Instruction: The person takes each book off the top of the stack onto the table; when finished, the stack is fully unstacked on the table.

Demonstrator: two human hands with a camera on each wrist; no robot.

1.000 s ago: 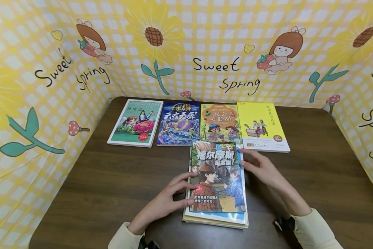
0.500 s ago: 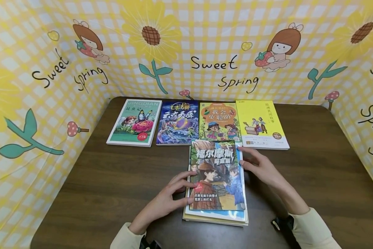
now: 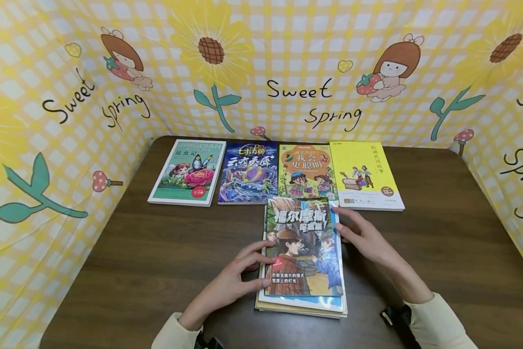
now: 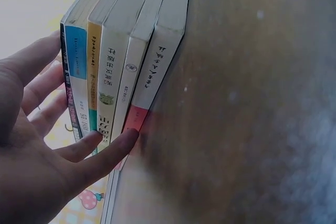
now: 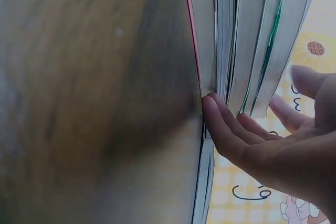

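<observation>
A stack of several books stands in front of me, topped by a dark picture-cover book (image 3: 302, 257) with a capped figure on it. A larger white-and-blue book (image 3: 331, 301) shows its edges beneath. My left hand (image 3: 237, 276) lies along the stack's left side; in the left wrist view its spread fingers (image 4: 107, 153) touch the spines (image 4: 107, 77). At the far right corner is my right hand (image 3: 370, 240), fingers extended. The right wrist view shows its fingertips (image 5: 210, 106) against the page edges (image 5: 247, 40), down to the lowest book. Both palms stay off the stack.
Behind the stack, a row of books lies face up: green (image 3: 189, 172), purple-blue (image 3: 249, 172), orange (image 3: 307, 167) and yellow (image 3: 363, 169). The stack's far edge overlaps the orange one. A yellow checked cloth (image 3: 252, 63) surrounds the dark wooden table (image 3: 156, 261).
The hands and the stack keep their places. Only the head view has shifted slightly.
</observation>
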